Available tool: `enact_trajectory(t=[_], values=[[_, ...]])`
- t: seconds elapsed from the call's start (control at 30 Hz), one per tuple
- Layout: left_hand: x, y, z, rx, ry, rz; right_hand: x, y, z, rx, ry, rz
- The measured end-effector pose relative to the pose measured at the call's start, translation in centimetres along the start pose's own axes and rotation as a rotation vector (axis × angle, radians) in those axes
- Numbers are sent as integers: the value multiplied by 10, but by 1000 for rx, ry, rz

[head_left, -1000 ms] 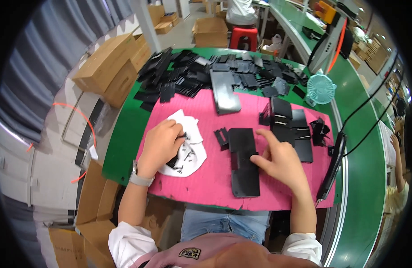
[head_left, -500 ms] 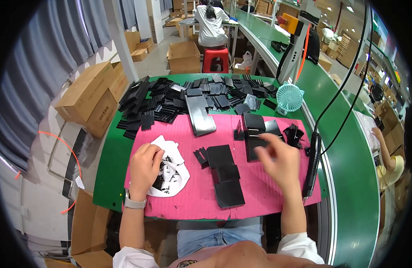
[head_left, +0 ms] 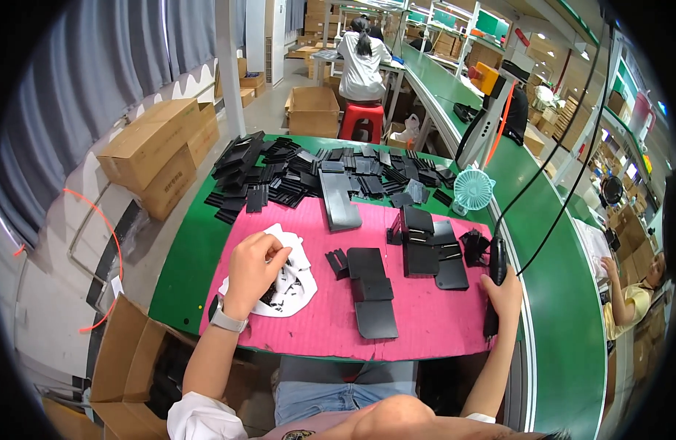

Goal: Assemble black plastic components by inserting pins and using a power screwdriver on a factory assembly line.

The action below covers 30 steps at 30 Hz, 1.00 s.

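The right hand [head_left: 504, 295], curled closed: the black corded tool [head_left: 498, 255] is being gripped at the pink mat [head_left: 441, 323]'s right edge. Left hand [head_left: 255, 270], fingers bent together, is being held over small dark pieces [head_left: 270, 295] on white cloth [head_left: 299, 257]; contents cannot be told. Firm tool grip, single-piece pinching are being advised.

2 bare forearms [head_left: 212, 358] reach forward, left hand [head_left: 254, 270] curled inward, right hand [head_left: 505, 295] gripping, out to the side.
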<state>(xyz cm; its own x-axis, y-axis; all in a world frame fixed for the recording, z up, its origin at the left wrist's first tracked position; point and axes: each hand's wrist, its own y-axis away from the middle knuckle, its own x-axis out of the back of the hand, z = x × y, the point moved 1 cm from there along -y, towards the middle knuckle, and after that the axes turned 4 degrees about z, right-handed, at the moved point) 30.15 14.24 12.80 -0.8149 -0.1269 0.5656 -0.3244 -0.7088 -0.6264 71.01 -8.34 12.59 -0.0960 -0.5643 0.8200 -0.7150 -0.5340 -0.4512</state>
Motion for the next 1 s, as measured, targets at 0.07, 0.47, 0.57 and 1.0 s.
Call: enact_trajectory(t=[0.07, 0.47, 0.57, 1.0], values=[[2, -1, 8, 74, 120, -25, -2, -2, 4, 24, -91, 9], [-64, -22, 79, 491, 1098, -503, 71, -21, -168, 413, -1897, -515], [-70, -25, 96, 529, 1260, -581, 76, -28, -201, 512, -2148, -408], [-69, -13, 83, 482, 1264, -541, 37, -22, -201, 487, -2173, -580]])
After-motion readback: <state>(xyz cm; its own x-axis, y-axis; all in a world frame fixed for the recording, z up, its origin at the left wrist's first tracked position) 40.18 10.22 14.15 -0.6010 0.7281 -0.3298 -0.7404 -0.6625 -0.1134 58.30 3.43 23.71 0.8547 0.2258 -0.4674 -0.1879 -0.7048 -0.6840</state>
